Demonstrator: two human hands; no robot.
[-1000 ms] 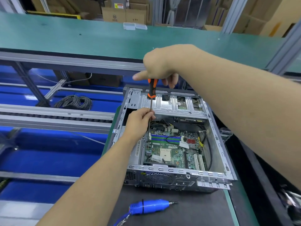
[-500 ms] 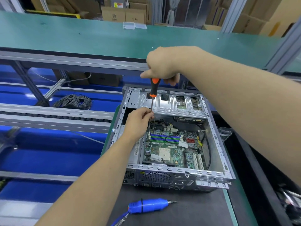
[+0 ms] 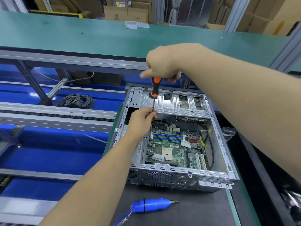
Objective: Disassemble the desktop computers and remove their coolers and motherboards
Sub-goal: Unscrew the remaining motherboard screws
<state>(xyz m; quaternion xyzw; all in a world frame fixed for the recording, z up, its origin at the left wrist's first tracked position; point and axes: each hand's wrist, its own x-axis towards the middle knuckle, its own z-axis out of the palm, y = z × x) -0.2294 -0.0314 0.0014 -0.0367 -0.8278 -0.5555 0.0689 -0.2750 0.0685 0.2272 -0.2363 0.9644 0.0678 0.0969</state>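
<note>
right hand [image 3: 162, 62] grips screwdriver [image 3: 154, 88]; left hand [image 3: 141, 121] fingers pinch its shaft; motherboard [image 3: 172, 149] writing unreadable.

A dark bench mat [image 3: 195, 212] carries the opened computer case [image 3: 179, 178] and, nearer, a blue electric screwdriver [image 3: 151, 205].

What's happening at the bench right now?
A person is working inside an open desktop computer case. The right hand grips the orange-and-black handle of a screwdriver held upright, while the left hand pinches its shaft low down, steadying the tip near the motherboard's far left corner. The motherboard is still in the case, its CPU socket bare. A blue electric screwdriver lies unused on the mat in front.
</note>
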